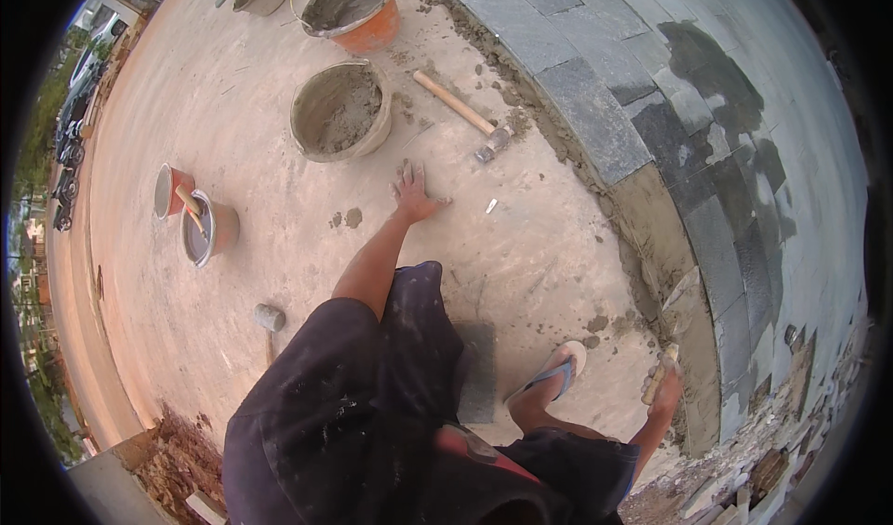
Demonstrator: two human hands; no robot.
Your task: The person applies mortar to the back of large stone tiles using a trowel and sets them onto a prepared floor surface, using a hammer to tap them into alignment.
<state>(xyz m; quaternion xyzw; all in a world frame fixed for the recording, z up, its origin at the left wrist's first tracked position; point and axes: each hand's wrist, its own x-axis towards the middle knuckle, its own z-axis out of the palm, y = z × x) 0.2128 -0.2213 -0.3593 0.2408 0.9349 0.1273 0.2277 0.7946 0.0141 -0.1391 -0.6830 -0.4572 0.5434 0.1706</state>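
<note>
My left hand (414,195) rests flat on the dusty concrete with its fingers spread, holding nothing. It is just below a bucket of grey mortar (339,111). At the lower right, my right hand (666,395) is closed round the pale handle of a trowel (662,373). Its blade points away from me, over the wet mortar bed (656,237); whether it touches the mortar I cannot tell. Beyond that bed lie grey stone tiles (595,120). A hammer with a wooden handle (456,100) is on the ground between the mortar bucket and the tiles.
An orange mortar bucket (367,32) stands farther off. To my left are a bucket of greyish liquid (223,227), a small red bucket (170,193) and a mallet (269,318). A dark tile (478,372) lies by my sandalled foot (549,381). Rubble (744,488) lines the lower right.
</note>
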